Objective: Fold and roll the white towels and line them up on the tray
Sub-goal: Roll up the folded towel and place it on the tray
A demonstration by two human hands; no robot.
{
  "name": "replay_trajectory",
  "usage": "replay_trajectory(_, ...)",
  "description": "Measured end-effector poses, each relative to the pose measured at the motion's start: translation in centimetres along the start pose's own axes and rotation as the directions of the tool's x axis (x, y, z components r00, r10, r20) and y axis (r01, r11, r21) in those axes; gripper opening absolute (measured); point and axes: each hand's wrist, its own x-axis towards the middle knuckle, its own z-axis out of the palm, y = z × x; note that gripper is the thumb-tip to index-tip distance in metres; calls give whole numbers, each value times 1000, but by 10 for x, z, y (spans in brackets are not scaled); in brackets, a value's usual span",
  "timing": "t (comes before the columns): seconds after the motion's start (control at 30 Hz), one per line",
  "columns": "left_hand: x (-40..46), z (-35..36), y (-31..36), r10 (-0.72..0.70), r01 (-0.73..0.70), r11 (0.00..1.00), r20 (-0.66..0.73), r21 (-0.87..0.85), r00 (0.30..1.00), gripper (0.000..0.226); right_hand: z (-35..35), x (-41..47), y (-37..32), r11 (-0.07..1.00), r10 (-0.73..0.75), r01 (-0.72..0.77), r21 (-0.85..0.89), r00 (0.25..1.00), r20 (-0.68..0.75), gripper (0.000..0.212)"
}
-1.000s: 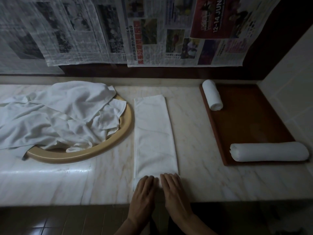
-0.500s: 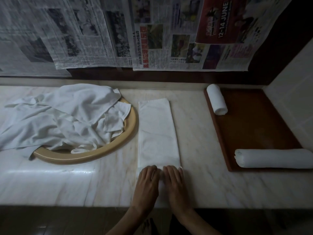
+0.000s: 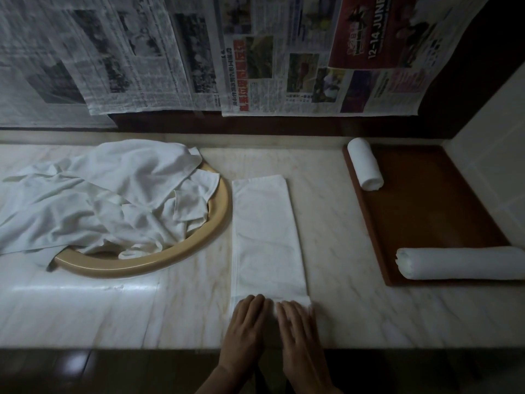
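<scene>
A white towel (image 3: 265, 237) folded into a long narrow strip lies on the marble counter (image 3: 341, 251), running away from me. Its near end is turned up into a small roll. My left hand (image 3: 247, 325) and my right hand (image 3: 298, 328) lie side by side on that roll, fingers straight, pressing it. On the brown wooden tray (image 3: 426, 200) at the right sit two rolled towels: a short one (image 3: 365, 164) at the far left corner and a longer one (image 3: 460, 263) across the near edge.
A heap of loose white towels (image 3: 93, 200) fills a round tan basin rim (image 3: 176, 257) at the left. Newspaper sheets (image 3: 255, 52) hang on the back wall. A pale tiled wall (image 3: 494, 137) bounds the tray on the right. The counter's front edge is under my wrists.
Both hands have pushed a little forward along the strip, and the roll at its near end has grown slightly. The camera has shifted a bit.
</scene>
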Motion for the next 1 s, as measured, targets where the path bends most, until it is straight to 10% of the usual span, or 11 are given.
replay_trajectory(0.57, 11, -11, 6, -95, 92, 995, 102, 34, 990, 49, 9, 43, 15, 991, 5, 25, -133, 975, 221, 49)
replay_trajectory(1.0, 40, -34, 15, -95, 95, 995, 208, 8, 974, 39, 5, -10, -6, 989, 4, 3, -146, 999, 47, 46)
